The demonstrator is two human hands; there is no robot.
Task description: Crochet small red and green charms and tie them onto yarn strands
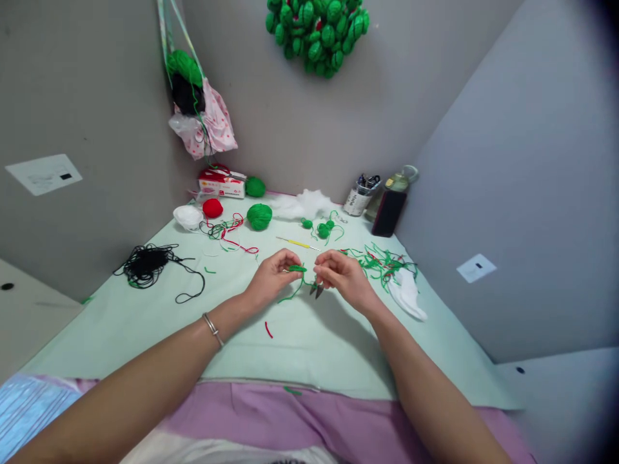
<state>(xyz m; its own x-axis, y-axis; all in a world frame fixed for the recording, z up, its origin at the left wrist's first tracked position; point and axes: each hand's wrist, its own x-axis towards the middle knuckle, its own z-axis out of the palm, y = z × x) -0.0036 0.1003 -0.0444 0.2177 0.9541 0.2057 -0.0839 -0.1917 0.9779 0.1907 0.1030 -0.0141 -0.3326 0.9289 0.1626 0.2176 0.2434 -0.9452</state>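
My left hand pinches a small green crocheted piece between thumb and fingertips. From that piece a green yarn tail hangs down toward the table. Close beside it, my right hand is closed, with the dark pointed blades of small thread snips sticking out below the fingers. The handle of the snips is hidden in the hand. Just beyond both hands lies a yellow-handled crochet hook. A short red yarn scrap lies nearer to me.
Black yarn lies tangled at left. Green, red and white yarn balls sit behind. Green scraps and a white cloth-like piece lie right. A phone leans near a pen cup.
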